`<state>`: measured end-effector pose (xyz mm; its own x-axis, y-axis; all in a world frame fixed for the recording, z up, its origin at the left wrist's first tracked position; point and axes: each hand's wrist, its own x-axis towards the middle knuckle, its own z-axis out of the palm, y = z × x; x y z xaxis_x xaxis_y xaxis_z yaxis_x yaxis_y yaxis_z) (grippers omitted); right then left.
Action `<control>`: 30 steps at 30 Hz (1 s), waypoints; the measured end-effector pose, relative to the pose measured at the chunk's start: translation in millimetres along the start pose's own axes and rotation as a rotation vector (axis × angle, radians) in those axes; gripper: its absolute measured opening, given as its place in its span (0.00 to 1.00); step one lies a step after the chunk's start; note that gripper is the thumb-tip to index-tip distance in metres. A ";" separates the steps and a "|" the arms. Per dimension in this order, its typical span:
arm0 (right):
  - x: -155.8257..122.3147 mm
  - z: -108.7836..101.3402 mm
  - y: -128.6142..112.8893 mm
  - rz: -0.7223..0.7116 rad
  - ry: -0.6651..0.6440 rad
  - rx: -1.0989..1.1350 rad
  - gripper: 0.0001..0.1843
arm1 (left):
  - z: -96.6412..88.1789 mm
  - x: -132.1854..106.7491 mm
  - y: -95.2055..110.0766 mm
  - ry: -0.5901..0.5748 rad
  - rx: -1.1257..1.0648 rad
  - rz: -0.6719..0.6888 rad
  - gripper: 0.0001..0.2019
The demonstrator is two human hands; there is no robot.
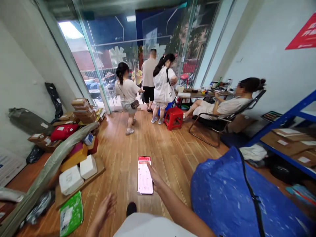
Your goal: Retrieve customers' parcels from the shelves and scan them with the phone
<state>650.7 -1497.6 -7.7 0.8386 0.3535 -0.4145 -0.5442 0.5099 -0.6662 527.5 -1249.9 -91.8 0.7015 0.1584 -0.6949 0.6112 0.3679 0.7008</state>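
A smartphone (145,179) with a lit white and red screen is gripped along its right edge by my right hand (154,176). The thumb lies over the upper part of the screen; the other fingers are mostly hidden behind the phone. Low on the left, my left hand (106,207) hangs away from the phone, fingers loosely bent and slightly blurred, with nothing in it. A green parcel bag (71,214) lies on the floor to the left of that hand.
Boxes and parcels (84,112) are piled along the left wall with a long wrapped roll (59,158). A big blue bag (222,194) stands at right, below a blue shelf rack (286,121). People stand near the glass door; one person (222,105) reclines by a red stool (173,118).
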 end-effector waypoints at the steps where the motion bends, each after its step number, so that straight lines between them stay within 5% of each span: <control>1: -1.1 -0.1 -0.2 -0.015 0.022 0.002 0.25 | 18.0 -4.0 -2.3 -0.086 -0.047 -0.013 0.27; 5: -6.8 -5.2 14.7 -0.039 0.095 -0.010 0.26 | 102.2 -23.1 6.9 -0.497 -0.214 -0.043 0.34; 7: -12.7 -8.0 25.7 -0.017 0.117 -0.024 0.27 | 130.1 -40.7 9.0 -0.531 -0.223 -0.068 0.35; 10: -26.0 -7.8 39.2 0.034 0.123 -0.047 0.27 | 141.7 -71.8 3.1 -0.473 -0.207 -0.062 0.36; 16: -67.0 10.0 51.1 0.063 -0.064 -0.133 0.30 | 113.8 -123.0 -12.1 -0.374 -0.202 0.130 0.38; 21: -103.4 30.0 65.4 -0.055 -0.208 -0.292 0.27 | 84.0 -158.6 -18.1 -0.334 -0.187 0.232 0.46; 26: -136.8 52.7 94.5 -0.044 -0.375 -0.412 0.23 | 39.8 -195.8 -33.4 -0.192 -0.259 0.259 0.54; 30: -166.5 72.7 128.0 0.069 -0.536 -0.439 0.21 | -0.6 -228.6 -53.1 -0.205 -0.337 0.292 0.56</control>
<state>439.7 -1434.2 21.1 0.6132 0.7699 -0.1766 -0.4411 0.1484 -0.8851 334.4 -1305.1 29.8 0.9044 0.1274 -0.4073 0.2496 0.6162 0.7470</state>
